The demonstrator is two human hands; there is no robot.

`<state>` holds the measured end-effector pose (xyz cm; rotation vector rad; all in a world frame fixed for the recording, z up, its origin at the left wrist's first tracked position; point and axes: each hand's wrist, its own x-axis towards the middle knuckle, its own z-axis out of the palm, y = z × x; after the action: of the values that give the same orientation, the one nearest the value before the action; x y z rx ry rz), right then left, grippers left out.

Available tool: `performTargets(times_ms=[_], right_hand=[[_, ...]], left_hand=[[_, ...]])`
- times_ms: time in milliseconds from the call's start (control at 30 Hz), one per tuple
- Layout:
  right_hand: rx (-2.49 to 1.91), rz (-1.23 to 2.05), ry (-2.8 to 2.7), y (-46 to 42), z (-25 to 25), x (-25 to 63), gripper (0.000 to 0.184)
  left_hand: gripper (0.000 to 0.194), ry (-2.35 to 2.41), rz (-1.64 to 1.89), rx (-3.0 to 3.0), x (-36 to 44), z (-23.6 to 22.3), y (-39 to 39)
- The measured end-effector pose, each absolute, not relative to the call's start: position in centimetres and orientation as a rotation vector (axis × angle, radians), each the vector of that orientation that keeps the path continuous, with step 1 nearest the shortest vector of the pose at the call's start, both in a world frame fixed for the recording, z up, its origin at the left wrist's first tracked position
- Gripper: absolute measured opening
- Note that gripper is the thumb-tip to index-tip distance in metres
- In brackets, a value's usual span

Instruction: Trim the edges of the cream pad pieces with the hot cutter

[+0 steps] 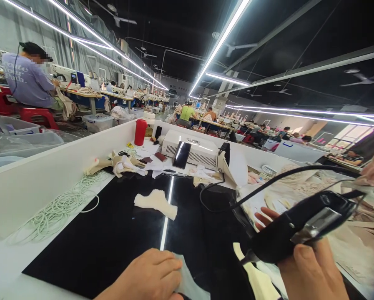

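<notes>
Left hand [152,273], fingers pressed together, sits over grey cloth [191,281]; any pinch, I can't tell. Beyond, a cream piece [156,203] on the black panel [111,237]. Black cable [264,184] arcs beyond the black tool [294,229], right hand [310,266] gripping it, long axis slanting, nose down-left over a pale strip [258,279].

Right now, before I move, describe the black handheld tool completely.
The black handheld tool has a long, rounded, hard-looking body with a shiny metal plate, a small silver dot on its side and a narrow dark nozzle. It lies in the right grip, tilted nozzle-down toward the cream fabric strip; whether the tip touches it is unclear. A black cable arcs above.
</notes>
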<state>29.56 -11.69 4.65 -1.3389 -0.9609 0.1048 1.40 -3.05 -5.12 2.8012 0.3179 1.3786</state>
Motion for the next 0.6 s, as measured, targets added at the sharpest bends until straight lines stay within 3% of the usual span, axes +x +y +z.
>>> performTargets(times_ms=[167, 367, 600], right_hand=[[-1.207, 0.328, -0.746, -10.1, 5.5, 26.5, 0.058], [-0.935, 0.363, -0.931, -8.3, 4.3, 21.3, 0.031], [-0.823, 0.414, -0.958, -6.5, 3.0, 17.6, 0.029]], left_hand=[[0.052, 0.322, 1.345, 2.837, 1.3, -5.1, -3.0], [0.05, 0.289, 1.327, 2.89, 1.4, -5.0, -2.8], [0.048, 0.254, 1.341, 2.943, 1.3, -4.9, -2.6]])
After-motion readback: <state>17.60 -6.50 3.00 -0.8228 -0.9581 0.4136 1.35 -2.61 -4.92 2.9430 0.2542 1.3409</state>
